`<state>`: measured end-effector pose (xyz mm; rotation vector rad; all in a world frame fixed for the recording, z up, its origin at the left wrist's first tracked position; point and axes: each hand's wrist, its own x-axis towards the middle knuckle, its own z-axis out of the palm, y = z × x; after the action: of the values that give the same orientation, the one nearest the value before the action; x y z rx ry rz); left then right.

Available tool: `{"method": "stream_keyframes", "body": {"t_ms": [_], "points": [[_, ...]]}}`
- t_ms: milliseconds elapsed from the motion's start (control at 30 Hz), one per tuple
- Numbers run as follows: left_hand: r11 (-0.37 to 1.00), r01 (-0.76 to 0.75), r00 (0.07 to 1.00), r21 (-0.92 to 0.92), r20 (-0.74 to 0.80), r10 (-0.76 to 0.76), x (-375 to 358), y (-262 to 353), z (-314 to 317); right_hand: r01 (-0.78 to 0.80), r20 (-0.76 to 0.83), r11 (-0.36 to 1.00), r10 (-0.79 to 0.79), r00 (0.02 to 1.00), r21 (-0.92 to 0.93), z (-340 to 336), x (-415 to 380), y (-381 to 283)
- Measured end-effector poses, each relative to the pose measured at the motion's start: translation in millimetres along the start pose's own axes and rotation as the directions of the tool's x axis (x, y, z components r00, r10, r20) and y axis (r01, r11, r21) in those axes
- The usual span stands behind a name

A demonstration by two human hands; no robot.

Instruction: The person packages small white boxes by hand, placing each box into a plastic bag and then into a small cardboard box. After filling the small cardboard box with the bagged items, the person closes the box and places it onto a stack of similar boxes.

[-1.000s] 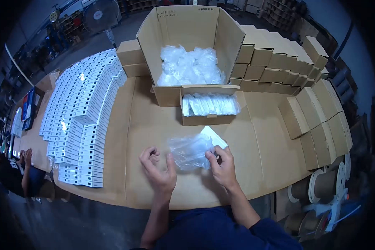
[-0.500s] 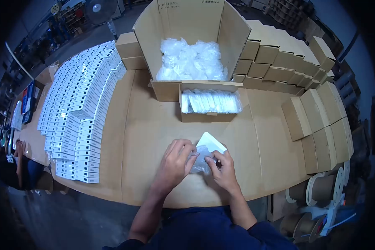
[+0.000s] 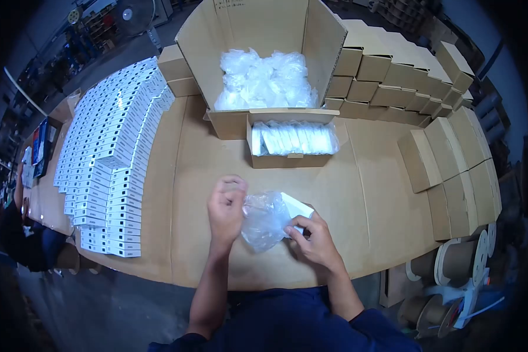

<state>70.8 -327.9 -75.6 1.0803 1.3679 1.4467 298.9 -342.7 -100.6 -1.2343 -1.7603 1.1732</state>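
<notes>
A clear plastic bag is spread out between my two hands, above the cardboard-covered table. My left hand is closed, with the bag's left edge at its curled fingers. With thumb and fingers, my right hand grips a flat white box along with the bag's right side. The bag overlaps the left part of the white box, and my right fingers hide its lower corner. Beyond my hands stands an open carton packed with a row of bagged white items.
Behind it, a large open carton holds many clear bags. Stacked white boxes fill the left side. Brown cartons line the back right, with more cartons at the right edge. Another person sits far left.
My left hand has moved left and up, away from the right hand, drawing the crumpled bag out wide. The right hand still holds the white box. The far-left person's arm has shifted.
</notes>
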Motion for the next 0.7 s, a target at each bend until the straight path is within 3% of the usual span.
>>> {"method": "stream_keyframes", "body": {"t_ms": [67,100,133,167,233,300,400,467,567,667,700], "points": [[0.959,-0.190,0.971,-0.211,-0.186,0.151,7.1,-19.4,-0.3,0.004,-0.079,1.000,-0.002,0.997,0.026,1.6,1.0,0.4],[0.940,-0.272,0.947,-0.205,-0.232,0.224,8.3,-26.5,0.5,0.009,-0.132,1.000,-0.006,0.991,0.022,2.2,1.9,-4.0],[0.943,-0.206,0.972,-0.260,-0.169,0.166,2.4,-36.5,0.2,0.012,-0.185,1.000,-0.009,0.983,0.019,2.4,1.6,-8.8],[0.941,-0.136,0.989,-0.309,-0.102,0.110,-8.4,-47.7,-1.0,-0.091,-0.187,0.996,0.087,0.978,-0.013,1.3,0.5,-14.0],[0.941,0.013,0.998,-0.339,0.065,0.010,-24.9,-42.3,4.2,-0.008,-0.228,0.999,-0.002,0.974,-0.043,3.6,3.7,-10.0],[0.942,0.171,0.963,-0.290,0.251,-0.098,-45.0,-19.2,16.6,0.035,-0.248,0.999,-0.039,0.968,-0.022,7.9,5.6,-4.5],[0.905,0.349,0.902,-0.245,0.350,-0.253,-41.1,-36.5,4.1,0.033,-0.252,0.997,-0.013,0.968,0.076,10.2,5.4,-1.7],[0.923,0.259,0.947,-0.283,0.263,-0.185,-41.6,-31.1,3.0,0.021,-0.259,0.990,0.017,0.966,0.140,11.8,4.3,-3.3],[0.906,0.127,0.978,-0.403,0.205,-0.046,-42.8,-20.9,4.9,0.065,-0.221,0.998,-0.059,0.973,0.019,11.1,1.0,-5.7],[0.966,0.168,0.956,-0.195,0.270,-0.112,-42.7,-14.6,0.9,0.220,-0.191,0.974,-0.227,0.955,-0.056,15.3,3.5,-7.0],[0.978,0.124,0.969,-0.167,0.232,-0.083,-44.0,-18.2,0.6,0.168,-0.141,0.985,-0.173,0.975,-0.043,13.6,1.6,-12.3]]}}
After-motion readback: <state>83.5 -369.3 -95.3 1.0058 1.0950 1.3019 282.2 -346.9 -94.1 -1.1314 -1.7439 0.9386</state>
